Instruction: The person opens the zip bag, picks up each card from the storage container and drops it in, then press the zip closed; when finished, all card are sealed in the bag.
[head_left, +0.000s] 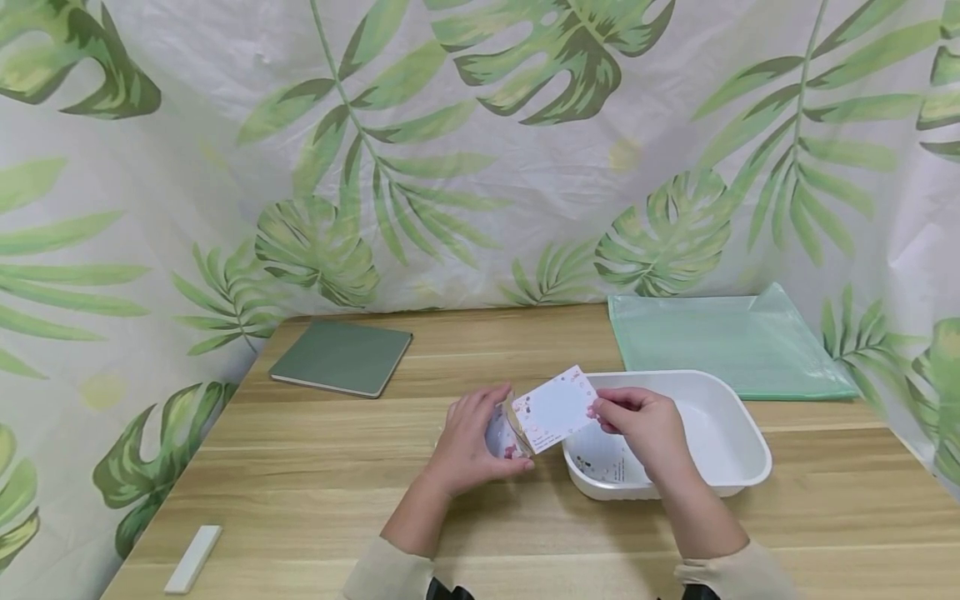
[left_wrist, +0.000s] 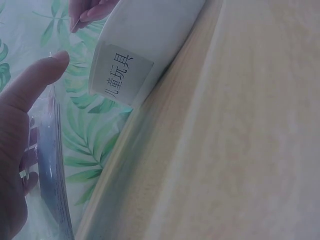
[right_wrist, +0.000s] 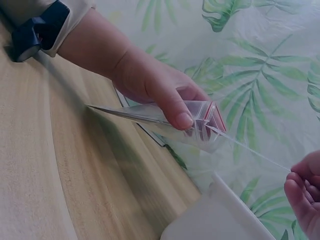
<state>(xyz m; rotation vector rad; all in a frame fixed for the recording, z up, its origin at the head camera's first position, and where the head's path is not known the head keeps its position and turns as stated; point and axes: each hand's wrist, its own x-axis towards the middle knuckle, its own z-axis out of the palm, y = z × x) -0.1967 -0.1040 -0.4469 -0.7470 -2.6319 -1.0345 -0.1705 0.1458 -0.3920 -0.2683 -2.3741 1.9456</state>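
Observation:
My left hand (head_left: 471, 446) holds a clear zip bag (right_wrist: 207, 137) with a red line along its mouth. Inside the bag is a thin stack of printed cards (left_wrist: 56, 165). My right hand (head_left: 648, 429) pinches the right edge of a white card (head_left: 558, 408) with a pink floral border. This card spans the space between both hands, its left end at the bag's mouth. Just below and beyond the right hand stands a white plastic bin (head_left: 720, 417). A printed piece (head_left: 603, 467) lies inside it at the left, partly hidden by my right hand.
A green notebook (head_left: 341, 357) lies at the back left. A pale green translucent folder (head_left: 727, 342) is behind the bin. At the front left lies a small white bar (head_left: 193, 560). The bin's side carries a label (left_wrist: 122, 72). A leaf-patterned curtain (head_left: 420, 167) hangs behind the table.

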